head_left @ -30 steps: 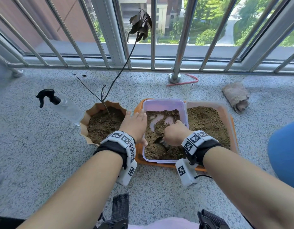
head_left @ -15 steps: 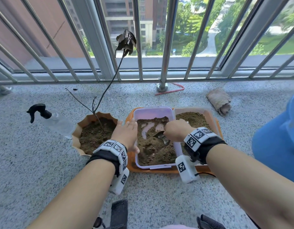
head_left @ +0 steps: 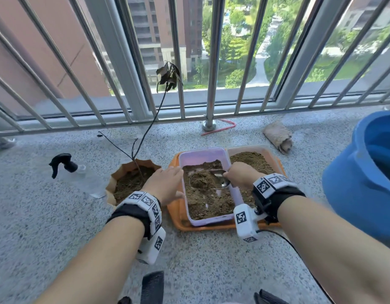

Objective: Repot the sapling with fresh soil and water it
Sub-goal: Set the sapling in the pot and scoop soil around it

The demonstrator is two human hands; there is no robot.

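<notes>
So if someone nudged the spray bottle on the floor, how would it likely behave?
The spray bottle lies on its side on the floor, so it would probably roll. Its body looks clear and thin, so it is likely light, though how much water it holds cannot be told.

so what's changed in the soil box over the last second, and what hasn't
The right hand has drawn the metal scoop from the near end of the purple box toward its middle, the blade now lifted clear with soil heaped beside it. The left hand still rests on the box's left rim. The sapling pot, spray bottle and orange tray have stayed put.
</notes>
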